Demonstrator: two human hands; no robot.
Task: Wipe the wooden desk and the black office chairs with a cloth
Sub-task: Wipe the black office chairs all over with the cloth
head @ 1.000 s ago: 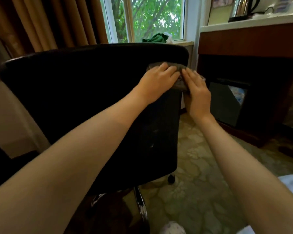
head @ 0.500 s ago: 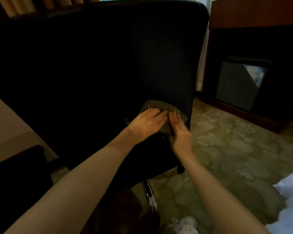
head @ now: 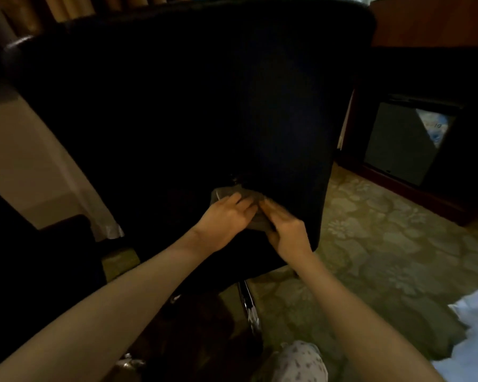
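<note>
Grey cloth (head: 226, 193) at lower centre of frame, flat against lower back of black office chair (head: 204, 92). Left hand (head: 225, 219) on top of cloth, fingers straight, pressing it to backrest; upper edge of cloth showing just beyond fingertips. Right hand (head: 287, 233) just right of left hand, fingertips meeting it, straight fingers laid on right part of cloth, blurred. Fold of cloth visible between both hands. Chrome chair base (head: 248, 300) below; floral carpet (head: 384, 244) at right; dark wooden cabinet (head: 431, 26) in upper right

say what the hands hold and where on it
Nothing gripped: left hand and right hand press the lower part of a grey cloth against the black office chair.
</note>
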